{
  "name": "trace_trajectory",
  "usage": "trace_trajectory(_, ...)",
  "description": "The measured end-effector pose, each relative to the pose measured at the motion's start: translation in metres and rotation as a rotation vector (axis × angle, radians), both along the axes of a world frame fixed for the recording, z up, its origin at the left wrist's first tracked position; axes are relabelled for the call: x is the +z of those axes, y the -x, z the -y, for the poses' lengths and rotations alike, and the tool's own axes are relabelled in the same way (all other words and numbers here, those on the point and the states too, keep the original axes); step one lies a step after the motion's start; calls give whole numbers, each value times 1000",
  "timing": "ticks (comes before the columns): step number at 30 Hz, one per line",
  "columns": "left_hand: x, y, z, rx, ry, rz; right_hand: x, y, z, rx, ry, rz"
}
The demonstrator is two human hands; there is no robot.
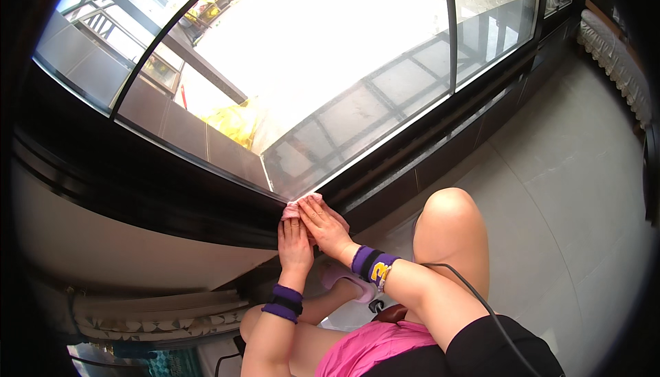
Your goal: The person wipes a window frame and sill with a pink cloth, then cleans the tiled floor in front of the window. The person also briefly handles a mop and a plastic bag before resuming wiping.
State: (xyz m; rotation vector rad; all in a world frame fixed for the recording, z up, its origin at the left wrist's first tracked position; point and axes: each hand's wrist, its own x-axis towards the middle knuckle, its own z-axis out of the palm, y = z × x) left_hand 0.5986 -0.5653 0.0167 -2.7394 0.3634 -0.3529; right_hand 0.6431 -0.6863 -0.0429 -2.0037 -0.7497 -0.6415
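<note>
A pink cloth lies against the lower corner of a dark-framed glass door or window. My left hand presses the cloth with its fingers extended upward over its lower edge. Beside it, my right hand lies flat on the cloth, fingers pointing up and left to the corner. Both palms face the black frame, and the cloth is pinned between them and it. Part of the cloth shows to the right of my right hand; the rest is hidden under the hands.
Grey floor tiles stretch to the right, with my bent knee over them. A black cable runs past my right arm. Folded curtain fabric is at lower left, and a frilled white cover at upper right. Yellow plastic shows behind the glass.
</note>
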Motion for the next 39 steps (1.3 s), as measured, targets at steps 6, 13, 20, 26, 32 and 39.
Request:
trace_trajectory(6,-11,-12,20,-19,98,44,12,0,27,-89,-13,-9)
trace_trajectory(13,-40,-38,53,-73,52,50,4,-17,60,-122,-94,-35)
trace_trajectory(20,-55,-88,122,-293,40,74,-13,-45,127,-322,-111,-154)
trace_trajectory(26,-46,-148,213,-524,34,59,-25,-90,195,-557,-248,-195)
trace_trajectory(32,-24,-196,292,-648,-29,9,-16,-131,262,-614,-463,-215)
trace_trajectory(39,-22,-239,386,-739,139,39,7,-167,354,-305,-839,-321)
